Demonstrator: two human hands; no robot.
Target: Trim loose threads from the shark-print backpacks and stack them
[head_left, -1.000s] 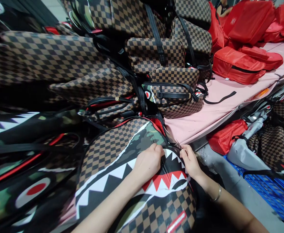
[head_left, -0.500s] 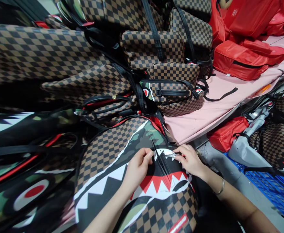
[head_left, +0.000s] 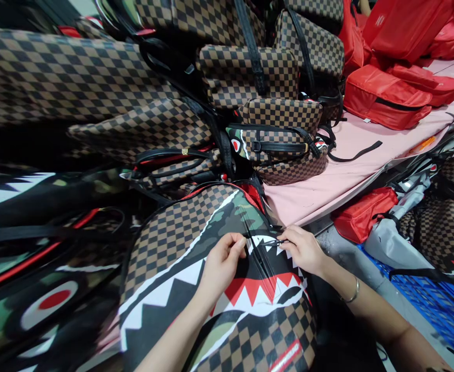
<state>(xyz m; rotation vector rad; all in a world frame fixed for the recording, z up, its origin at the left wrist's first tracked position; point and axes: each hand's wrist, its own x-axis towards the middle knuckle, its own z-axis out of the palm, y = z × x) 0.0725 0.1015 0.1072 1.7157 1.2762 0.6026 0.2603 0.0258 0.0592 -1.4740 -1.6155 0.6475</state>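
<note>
A checkered backpack point(head_left: 180, 232) with camouflage and shark-tooth print lies in front of me. Two dark seam or zipper lines cross its printed face. At the left of these lines my left hand point(head_left: 224, 256) is closed in a pinch; anything between its fingertips is too small to make out. On the other side, my right hand point(head_left: 303, 249) grips a small, dark, pointed tool that looks like thread snips point(head_left: 270, 243). Their tip points left toward the lines, just above the white teeth print.
Checkered bags point(head_left: 250, 72) are piled behind the backpack, and camouflage bags point(head_left: 48, 305) lie at the left. Red bags point(head_left: 388, 98) rest on a pink-covered table point(head_left: 308, 199). Right of me are a red pouch point(head_left: 364, 214) and a blue plastic crate point(head_left: 424, 305).
The thread snips have turned slightly in my right hand, and their tip has shifted a little up and left. My left hand stays pinched at nearly the same spot.
</note>
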